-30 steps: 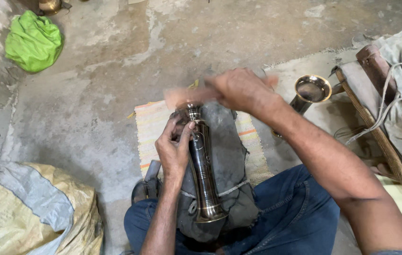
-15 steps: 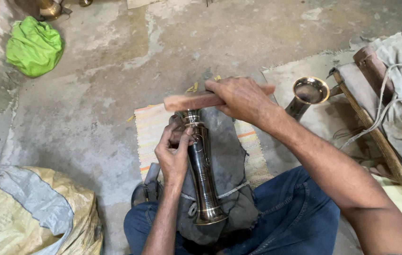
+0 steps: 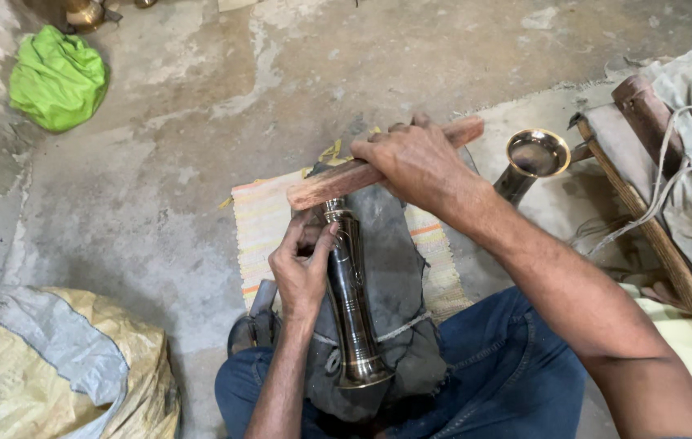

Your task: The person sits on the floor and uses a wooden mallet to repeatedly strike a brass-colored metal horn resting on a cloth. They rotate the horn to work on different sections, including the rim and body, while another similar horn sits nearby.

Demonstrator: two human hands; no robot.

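A dark, shiny metal tube with a flared base (image 3: 351, 305) lies lengthwise on a grey cloth (image 3: 394, 268) over my lap. My left hand (image 3: 301, 264) grips the tube near its upper end. My right hand (image 3: 415, 158) holds a reddish wooden stick (image 3: 338, 180) crosswise, resting on the tube's top end. A second metal piece with a round flared bell (image 3: 534, 156) stands to the right of my right hand.
A striped woven mat (image 3: 260, 223) lies under the cloth on the concrete floor. A green bag (image 3: 57, 77) sits far left, a yellow and grey sack (image 3: 53, 374) near left. A wooden frame with cloth and cord (image 3: 655, 187) stands at the right.
My right hand has brought the wooden stick down from a raised, blurred swing onto the top of the tube. The left hand keeps its grip on the tube.
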